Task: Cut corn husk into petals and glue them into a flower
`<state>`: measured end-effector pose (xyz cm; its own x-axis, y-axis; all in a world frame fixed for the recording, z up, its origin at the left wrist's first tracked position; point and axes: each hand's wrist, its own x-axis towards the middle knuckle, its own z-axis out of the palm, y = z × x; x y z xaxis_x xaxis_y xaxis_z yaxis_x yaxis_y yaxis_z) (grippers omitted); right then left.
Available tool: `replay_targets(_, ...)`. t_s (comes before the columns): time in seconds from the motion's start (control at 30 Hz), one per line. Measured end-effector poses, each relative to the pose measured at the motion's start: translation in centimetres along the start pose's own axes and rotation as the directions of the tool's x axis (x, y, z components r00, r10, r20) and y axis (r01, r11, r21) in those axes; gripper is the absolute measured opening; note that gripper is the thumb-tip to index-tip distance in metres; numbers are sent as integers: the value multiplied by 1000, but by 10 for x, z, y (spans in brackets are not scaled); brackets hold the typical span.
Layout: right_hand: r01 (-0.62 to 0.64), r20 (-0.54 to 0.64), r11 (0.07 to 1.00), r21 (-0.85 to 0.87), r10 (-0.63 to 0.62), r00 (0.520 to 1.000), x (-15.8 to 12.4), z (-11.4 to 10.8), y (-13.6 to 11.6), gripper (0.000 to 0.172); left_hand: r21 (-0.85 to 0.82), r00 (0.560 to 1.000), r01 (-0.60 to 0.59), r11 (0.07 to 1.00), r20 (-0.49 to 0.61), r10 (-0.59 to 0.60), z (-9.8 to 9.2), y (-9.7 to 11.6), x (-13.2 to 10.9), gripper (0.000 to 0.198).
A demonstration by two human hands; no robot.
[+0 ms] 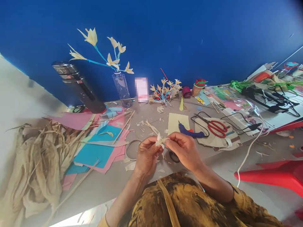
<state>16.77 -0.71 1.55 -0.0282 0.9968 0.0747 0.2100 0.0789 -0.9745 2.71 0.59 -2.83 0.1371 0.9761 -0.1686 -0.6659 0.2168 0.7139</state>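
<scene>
Heaped dried husks (39, 167) lie left of blue paper (94, 154). The person's left hand (147, 154) pinches a pale flower (160, 141) above the table (149, 111); the right hand (184, 148), thumb and forefinger together, grips its right side. Beyond, a blue glue gun (189, 131) sits near red-handled scissors (208, 122).

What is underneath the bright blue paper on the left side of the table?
Pink paper peeks out beneath the blue paper, along its right and lower edges. Whatever lies under the middle is covered, so I can't tell how far the pink reaches.
</scene>
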Motion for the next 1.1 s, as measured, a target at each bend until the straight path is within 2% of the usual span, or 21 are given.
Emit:
replay_targets(0.2,13,41,1000,11,-13,999,-2,0,0,21,31,995,-87,996,45,86,-2,-1,-1,20)
replay_targets(0.37,31,42,999,10,-31,999,-1,1,1,18,2,997,-69,998,37,69,-2,-1,-2,19)
replay_targets(0.57,79,5,997,-23,-79,997,-1,0,4,24,24,994,-105,994,4,105,1,1,-2,20)
replay_targets(0.7,118,-33,991,-61,-120,992,-1,0,0,21,43,994,-107,993,3,107,-1,0,-1,21)
replay_targets(0.83,105,-69,990,-93,-112,991,0,2,-4,20,41,991,-130,991,6,130,-4,-3,1,19)
replay_targets(1.1,105,-45,987,-126,-111,993,0,2,-6,19,101,983,-181,978,23,180,-4,1,1,16)
